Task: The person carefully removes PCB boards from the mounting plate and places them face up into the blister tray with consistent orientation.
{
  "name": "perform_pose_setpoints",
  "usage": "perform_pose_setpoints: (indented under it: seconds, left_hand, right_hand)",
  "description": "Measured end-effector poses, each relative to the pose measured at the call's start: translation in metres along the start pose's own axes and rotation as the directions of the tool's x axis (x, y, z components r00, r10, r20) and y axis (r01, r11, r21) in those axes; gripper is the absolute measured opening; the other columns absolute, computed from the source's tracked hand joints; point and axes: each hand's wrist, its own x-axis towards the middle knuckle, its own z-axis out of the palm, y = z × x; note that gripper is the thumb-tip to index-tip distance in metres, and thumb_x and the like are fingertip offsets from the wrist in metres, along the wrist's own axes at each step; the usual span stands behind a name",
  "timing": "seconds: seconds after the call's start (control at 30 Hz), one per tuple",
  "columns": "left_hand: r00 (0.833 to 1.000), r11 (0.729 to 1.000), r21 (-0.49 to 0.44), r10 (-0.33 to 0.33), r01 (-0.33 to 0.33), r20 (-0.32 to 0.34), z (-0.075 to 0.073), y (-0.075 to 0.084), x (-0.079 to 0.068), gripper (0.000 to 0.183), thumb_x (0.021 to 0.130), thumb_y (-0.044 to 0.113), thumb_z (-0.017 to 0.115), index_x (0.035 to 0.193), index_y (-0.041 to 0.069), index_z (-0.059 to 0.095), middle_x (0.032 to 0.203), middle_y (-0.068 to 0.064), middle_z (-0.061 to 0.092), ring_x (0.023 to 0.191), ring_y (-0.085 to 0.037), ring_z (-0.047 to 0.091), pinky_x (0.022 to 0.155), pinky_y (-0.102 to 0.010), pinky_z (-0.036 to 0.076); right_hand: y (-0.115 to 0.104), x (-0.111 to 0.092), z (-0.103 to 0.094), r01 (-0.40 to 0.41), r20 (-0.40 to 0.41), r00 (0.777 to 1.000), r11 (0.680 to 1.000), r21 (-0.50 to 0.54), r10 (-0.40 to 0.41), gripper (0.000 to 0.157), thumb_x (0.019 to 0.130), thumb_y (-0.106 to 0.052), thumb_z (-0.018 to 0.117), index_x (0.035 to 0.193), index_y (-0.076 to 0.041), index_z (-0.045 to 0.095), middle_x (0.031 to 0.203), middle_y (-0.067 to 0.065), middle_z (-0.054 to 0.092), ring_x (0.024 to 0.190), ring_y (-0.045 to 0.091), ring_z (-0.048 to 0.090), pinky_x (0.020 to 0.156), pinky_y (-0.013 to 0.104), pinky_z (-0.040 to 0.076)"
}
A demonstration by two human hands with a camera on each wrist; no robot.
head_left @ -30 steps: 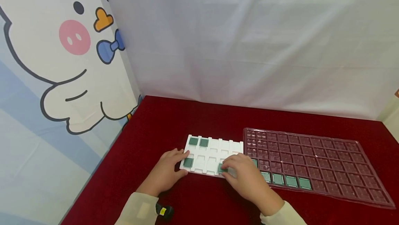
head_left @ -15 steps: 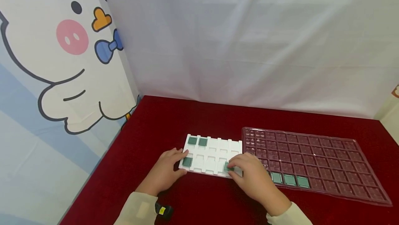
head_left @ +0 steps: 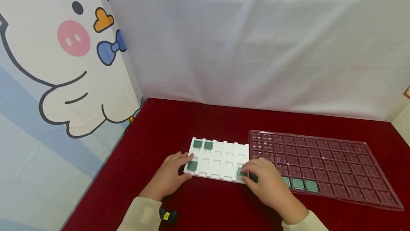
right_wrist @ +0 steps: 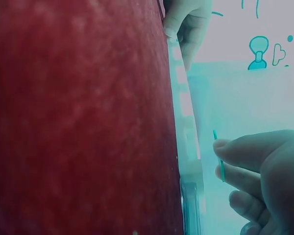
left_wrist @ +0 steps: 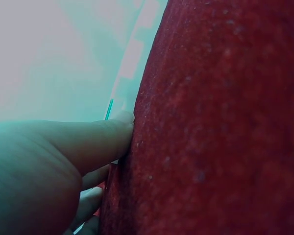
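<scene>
In the head view, my left hand point(head_left: 171, 174) holds the left end of a white slotted tray point(head_left: 216, 168), its thumb at the near corner and its index finger on the left side. My right hand point(head_left: 267, 183) pinches a small green circuit board point(head_left: 240, 171) over the near right end of that tray. The right wrist view shows this thin board point(right_wrist: 218, 156) edge-on between thumb and finger, above the tray. Three similar boards sit in the white tray: two far left, with one board point(head_left: 192, 166) near left. In the left wrist view, the left thumb point(left_wrist: 103, 139) presses the tray's edge.
Right of the white tray lies a clear plastic tray point(head_left: 333, 170) with many pockets. Green boards point(head_left: 298, 184) lie in its near row, partly hidden by the right hand. Dark red cloth point(head_left: 205, 117) covers the table; a white curtain point(head_left: 256, 46) hangs behind.
My right hand has moved to the right along the near row of the white tray, carrying the pinched board. My left hand stays on the tray's left end.
</scene>
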Motion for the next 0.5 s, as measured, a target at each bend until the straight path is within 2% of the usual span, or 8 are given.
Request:
perform_pose_setpoints:
  seconds: [0.37,0.5]
  left_hand:
    - [1.0,1.0,0.0,-0.001,0.001,-0.001,-0.0002,0.0003,-0.0002,0.065,0.092,0.021,0.08,0.152,0.022,0.054,0.158,-0.003,0.047,0.15,-0.031,0.032,0.116,-0.054,0.036]
    - [1.0,1.0,0.001,0.003,-0.003,0.0,-0.0004,0.0005,-0.0002,0.065,0.092,0.021,0.08,0.152,0.022,0.054,0.158,-0.003,0.047,0.15,-0.032,0.032,0.116,-0.054,0.036]
  right_hand:
    - [0.0066,-0.0036,-0.0049,-0.046,0.028,0.999,0.999,-0.013,0.046,0.017,0.082,-0.012,0.088,0.095,-0.018,0.079,0.106,-0.007,0.073,0.103,0.016,0.064,0.097,0.048,0.051]
    - [0.0075,-0.0043,-0.0075,-0.037,0.023,0.999,0.999,-0.017,0.038,0.018,0.082,-0.011,0.088,0.095,-0.019,0.078,0.106,-0.008,0.073,0.1,0.014,0.063,0.094,0.046,0.052]
